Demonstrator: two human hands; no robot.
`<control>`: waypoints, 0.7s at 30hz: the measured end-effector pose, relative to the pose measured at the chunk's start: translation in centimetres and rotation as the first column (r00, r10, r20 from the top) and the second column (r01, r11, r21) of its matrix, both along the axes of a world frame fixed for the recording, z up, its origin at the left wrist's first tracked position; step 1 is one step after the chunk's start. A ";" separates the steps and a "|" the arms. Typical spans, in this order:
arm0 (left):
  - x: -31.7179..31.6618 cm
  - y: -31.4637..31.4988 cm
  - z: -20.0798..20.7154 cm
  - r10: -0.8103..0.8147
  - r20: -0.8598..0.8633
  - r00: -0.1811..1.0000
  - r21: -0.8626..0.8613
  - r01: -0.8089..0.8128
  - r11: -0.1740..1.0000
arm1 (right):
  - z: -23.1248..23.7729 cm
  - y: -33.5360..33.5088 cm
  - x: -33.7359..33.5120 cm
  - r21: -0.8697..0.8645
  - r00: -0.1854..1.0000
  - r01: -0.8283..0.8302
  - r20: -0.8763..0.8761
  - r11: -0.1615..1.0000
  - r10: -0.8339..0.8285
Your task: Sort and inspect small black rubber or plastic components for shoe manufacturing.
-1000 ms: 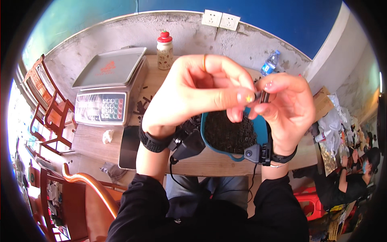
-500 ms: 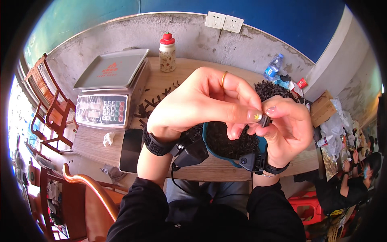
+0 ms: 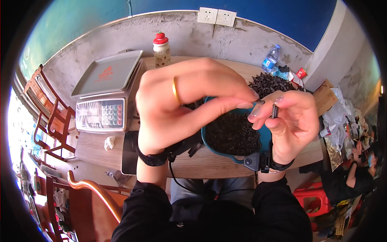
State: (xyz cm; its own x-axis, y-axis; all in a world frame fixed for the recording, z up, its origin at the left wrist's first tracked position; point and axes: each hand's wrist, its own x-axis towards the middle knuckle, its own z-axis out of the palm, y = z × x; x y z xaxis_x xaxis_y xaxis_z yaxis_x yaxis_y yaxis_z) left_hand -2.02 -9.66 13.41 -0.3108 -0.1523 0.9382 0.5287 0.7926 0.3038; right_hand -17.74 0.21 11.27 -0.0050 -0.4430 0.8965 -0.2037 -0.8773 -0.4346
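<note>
My left hand (image 3: 177,101), with a gold ring, is closed in a pinch over the teal basin. A small dark piece (image 3: 260,101) shows at its thumb and index fingertips. Close beside it, my right hand (image 3: 297,121) pinches a short black rubber-like piece (image 3: 275,111) upright between thumb and index finger. The two pieces are apart. Under my hands, the teal basin (image 3: 221,151) holds many small black pieces (image 3: 238,135). A heap of longer black pieces (image 3: 268,84) lies behind it, partly hidden by my right hand.
A weighing scale (image 3: 100,113) stands at the left of the wooden table (image 3: 94,143), near a white crumpled tissue (image 3: 109,142). Farther back are a red-capped bottle (image 3: 161,52) and a plastic water bottle (image 3: 271,58). A wooden chair (image 3: 60,117) stands left; another person (image 3: 354,177) sits far right.
My hands have moved apart; before, they met at one dark piece. The left hand has shifted left and turned, and a separate small piece now shows in each pinch.
</note>
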 end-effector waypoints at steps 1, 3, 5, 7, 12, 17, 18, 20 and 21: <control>0.3 0.0 0.2 0.139 -0.106 0.985 -0.201 -0.158 0.967 | 0.1 0.0 0.3 -0.009 0.998 -0.044 0.035 0.999 0.045; 1.0 0.3 0.4 0.250 -0.134 0.959 -0.251 -0.277 0.927 | 0.3 0.1 1.0 -0.024 0.993 -0.096 0.073 0.995 0.098; 0.7 -0.1 0.6 0.239 -0.254 0.937 -0.457 -0.334 0.824 | 0.2 0.4 1.2 0.028 0.992 -0.092 0.089 0.995 0.090; 0.5 0.3 0.5 0.253 -0.233 0.939 -0.476 -0.337 0.812 | 0.1 0.3 1.2 -0.005 0.994 -0.064 0.089 0.998 0.064; -0.3 0.3 0.2 0.287 -0.292 0.912 -0.494 -0.401 0.771 | -0.1 0.4 0.6 -0.015 0.999 -0.008 0.042 1.000 0.008; -0.1 0.9 -0.1 0.296 -0.333 0.895 -0.446 -0.426 0.787 | 0.0 0.1 1.4 -0.094 0.998 0.056 0.012 0.994 -0.055; -0.2 0.9 -0.2 0.314 -0.347 0.884 -0.437 -0.448 0.780 | -0.1 -0.1 1.5 -0.094 0.999 0.053 0.012 0.994 -0.052; -1.0 1.1 -0.2 0.313 -0.364 0.878 -0.428 -0.455 0.781 | -0.2 0.0 1.1 -0.100 0.994 0.048 0.099 0.994 -0.038; -1.2 1.3 -0.2 0.312 -0.322 0.894 -0.420 -0.430 0.799 | -0.1 0.1 0.9 -0.100 0.994 0.056 0.098 0.993 -0.046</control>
State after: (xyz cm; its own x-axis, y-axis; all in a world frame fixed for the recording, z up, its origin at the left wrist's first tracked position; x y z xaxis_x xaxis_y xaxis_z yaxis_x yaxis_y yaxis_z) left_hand -3.19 -8.33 13.21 -0.0935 0.2637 0.9601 0.1699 0.9544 -0.2456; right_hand -16.82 0.33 11.20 -0.1124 -0.3454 0.9317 -0.2113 -0.9079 -0.3620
